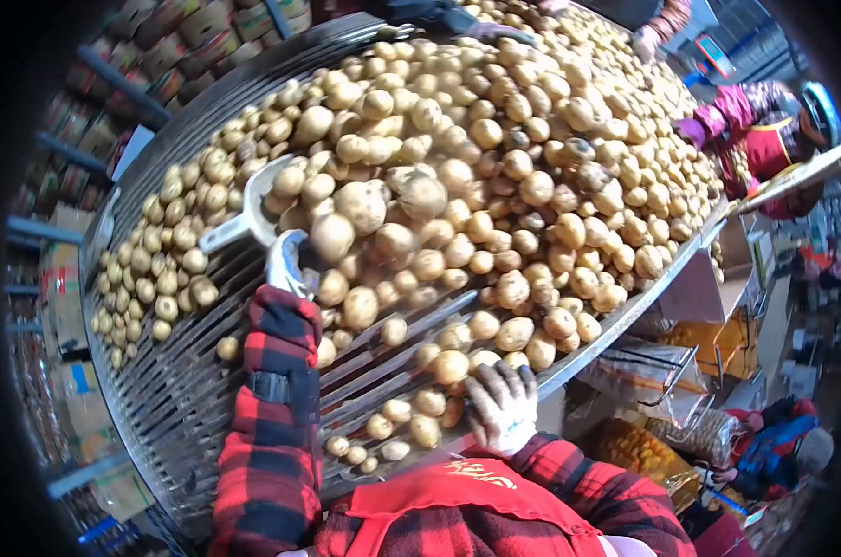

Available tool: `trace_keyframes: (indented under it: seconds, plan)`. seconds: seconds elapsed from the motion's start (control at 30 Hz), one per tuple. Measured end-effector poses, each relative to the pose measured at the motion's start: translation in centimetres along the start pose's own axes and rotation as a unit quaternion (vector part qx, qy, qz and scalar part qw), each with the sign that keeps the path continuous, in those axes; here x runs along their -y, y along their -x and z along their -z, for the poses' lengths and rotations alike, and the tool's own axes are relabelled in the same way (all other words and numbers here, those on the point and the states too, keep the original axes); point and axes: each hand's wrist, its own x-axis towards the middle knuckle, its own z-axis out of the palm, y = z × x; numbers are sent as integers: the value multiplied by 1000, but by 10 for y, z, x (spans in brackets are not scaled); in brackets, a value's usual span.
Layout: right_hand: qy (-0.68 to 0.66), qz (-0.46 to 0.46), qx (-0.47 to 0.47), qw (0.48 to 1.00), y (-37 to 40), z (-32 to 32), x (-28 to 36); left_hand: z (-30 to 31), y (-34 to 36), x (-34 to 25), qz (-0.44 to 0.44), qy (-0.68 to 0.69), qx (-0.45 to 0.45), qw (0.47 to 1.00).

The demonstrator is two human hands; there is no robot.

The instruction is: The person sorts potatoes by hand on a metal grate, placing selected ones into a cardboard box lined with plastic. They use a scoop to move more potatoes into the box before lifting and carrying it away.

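My left hand (291, 265), in a white and blue glove, is curled closed at the lower rim of a white scoop (253, 209). Its fingers are partly hidden; the scoop's handle sticks out to the left of my hand. Potatoes (360, 206) fill and crowd the scoop's mouth, some large and blurred. My right hand (504, 408), in a white glove with dark fingertips, lies open with fingers spread near the front rim, touching or just beside the nearest potatoes. A big heap of potatoes (532, 186) covers much of the slatted metal table (374, 376).
A raised metal rim (615, 325) borders the table. At the far right a co-worker in a pink sleeve (727, 111) reaches to the heap; other people's arms show at the top. Stacked cartons (188, 37) stand left, bags of potatoes (639, 455) lower right, where another person (778, 446) is.
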Motion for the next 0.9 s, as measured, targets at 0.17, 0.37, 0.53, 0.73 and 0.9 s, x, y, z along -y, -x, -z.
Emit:
trace_keyframes:
  seconds: [0.17, 0.37, 0.53, 0.73, 0.9]
  plan:
    - [-55, 102, 3, 993, 0, 4, -36, -18, 34, -24, -134, 39, 139, 980]
    - [-89, 205, 22, 975, -5, 12, -61, -114, 84, -93, -160, -22, 177, 971]
    - [-152, 245, 19, 957, -7, 17, -73, -233, 25, -138, -157, -91, 253, 950]
    - [-199, 270, 14, 942, 0, 3, -90, -400, 75, -140, -279, -295, -68, 911]
    - [-187, 238, 29, 953, -1, 13, -84, -378, 110, -171, -357, -530, -168, 750]
